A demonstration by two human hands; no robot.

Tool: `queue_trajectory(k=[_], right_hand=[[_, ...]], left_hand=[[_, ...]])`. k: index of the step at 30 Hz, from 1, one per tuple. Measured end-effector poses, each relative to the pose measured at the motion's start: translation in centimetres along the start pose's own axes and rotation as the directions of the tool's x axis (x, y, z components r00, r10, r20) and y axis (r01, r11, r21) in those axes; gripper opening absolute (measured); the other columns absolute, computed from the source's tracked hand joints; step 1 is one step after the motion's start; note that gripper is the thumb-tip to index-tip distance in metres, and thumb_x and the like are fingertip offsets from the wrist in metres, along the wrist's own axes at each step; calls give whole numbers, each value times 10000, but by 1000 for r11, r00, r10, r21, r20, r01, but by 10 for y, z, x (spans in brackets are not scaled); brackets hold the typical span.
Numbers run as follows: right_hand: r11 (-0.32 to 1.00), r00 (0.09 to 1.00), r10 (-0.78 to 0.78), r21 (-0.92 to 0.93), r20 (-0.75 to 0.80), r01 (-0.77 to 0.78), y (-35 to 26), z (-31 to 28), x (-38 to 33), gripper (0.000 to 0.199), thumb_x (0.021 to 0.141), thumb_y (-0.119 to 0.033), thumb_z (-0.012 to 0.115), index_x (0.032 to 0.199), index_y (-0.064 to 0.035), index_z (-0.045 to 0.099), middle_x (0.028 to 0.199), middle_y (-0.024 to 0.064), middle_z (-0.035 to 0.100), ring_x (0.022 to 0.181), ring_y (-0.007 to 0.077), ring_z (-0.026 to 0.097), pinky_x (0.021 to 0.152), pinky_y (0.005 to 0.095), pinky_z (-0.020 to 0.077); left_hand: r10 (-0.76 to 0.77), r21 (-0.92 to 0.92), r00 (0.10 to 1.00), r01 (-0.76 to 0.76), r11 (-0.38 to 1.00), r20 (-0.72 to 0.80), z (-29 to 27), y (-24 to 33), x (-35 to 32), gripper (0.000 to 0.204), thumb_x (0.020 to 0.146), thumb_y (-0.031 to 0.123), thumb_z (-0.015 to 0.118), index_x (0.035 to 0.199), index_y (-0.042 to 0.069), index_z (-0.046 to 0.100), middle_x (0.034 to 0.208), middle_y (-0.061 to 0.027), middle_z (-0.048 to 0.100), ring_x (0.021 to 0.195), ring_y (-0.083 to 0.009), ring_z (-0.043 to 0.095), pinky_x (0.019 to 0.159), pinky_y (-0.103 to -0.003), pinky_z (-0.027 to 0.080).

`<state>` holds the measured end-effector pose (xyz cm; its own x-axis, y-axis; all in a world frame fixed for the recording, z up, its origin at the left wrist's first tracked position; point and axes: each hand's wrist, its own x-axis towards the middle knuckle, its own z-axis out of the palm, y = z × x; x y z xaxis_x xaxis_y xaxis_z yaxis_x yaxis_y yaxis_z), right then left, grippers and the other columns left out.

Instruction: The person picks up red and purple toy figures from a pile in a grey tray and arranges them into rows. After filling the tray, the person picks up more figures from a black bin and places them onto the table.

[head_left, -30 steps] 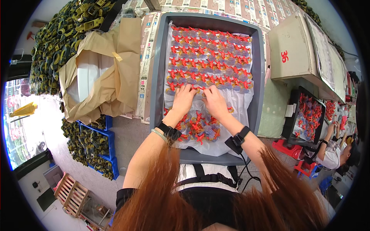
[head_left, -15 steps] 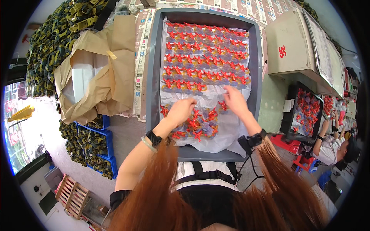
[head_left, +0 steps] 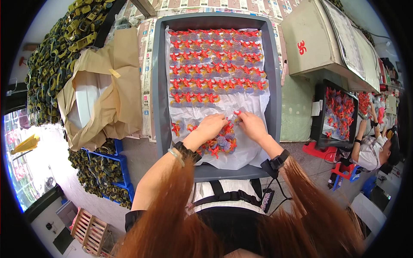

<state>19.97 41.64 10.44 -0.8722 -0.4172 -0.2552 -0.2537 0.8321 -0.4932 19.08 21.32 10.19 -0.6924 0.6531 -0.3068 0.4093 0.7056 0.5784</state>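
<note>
A grey tray [head_left: 161, 86] lined with white paper [head_left: 245, 150] lies in front of me. Small red plastic figures [head_left: 215, 68], with see-through yellow and purple parts, stand in rows across its far half. Nearer to me is a loose heap of the same figures [head_left: 223, 144]. My left hand [head_left: 211, 126] is closed at the heap's far edge, its fingertips bent down, and what they hold is hidden. Just right of it, my right hand [head_left: 252, 124] pinches a red figure [head_left: 237, 113] between thumb and fingers, above the paper.
Left of the tray stands an opened brown paper bag [head_left: 124, 86], beside heaped dark green and yellow parts [head_left: 64, 64] and blue crates [head_left: 122, 170]. A beige box [head_left: 320, 47] stands at the right. Beyond, a person [head_left: 372, 150] sits near a black tray [head_left: 318, 124] of red figures.
My right hand has come down from the nearest row toward the heap, and a red figure now shows at its fingertips. My left hand has shifted slightly nearer the right hand.
</note>
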Motion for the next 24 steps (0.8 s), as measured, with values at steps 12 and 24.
queue_trajectory(k=[12, 24], right_hand=[[998, 976, -68, -11, -209, 67, -8, -15, 37, 135, 754, -66, 509, 879, -16, 502, 933, 115, 511, 866, 294, 543, 704, 383, 466], [975, 989, 44, 211, 139, -73, -32, -6, 7, 270, 763, -174, 593, 985, -43, 511, 936, 157, 566, 870, 339, 557, 726, 418, 453]], left_hand=[[-127, -6, 841, 146, 989, -526, -10, -13, 22, 178, 699, 125, 639, 864, 108, 573, 851, -22, 587, 947, -215, 493, 823, -367, 345], [-372, -289, 909, 413, 863, 188, -45, -18, -42, 305, 708, 36, 585, 1006, 93, 556, 1005, -106, 562, 1036, -312, 472, 851, -378, 388]])
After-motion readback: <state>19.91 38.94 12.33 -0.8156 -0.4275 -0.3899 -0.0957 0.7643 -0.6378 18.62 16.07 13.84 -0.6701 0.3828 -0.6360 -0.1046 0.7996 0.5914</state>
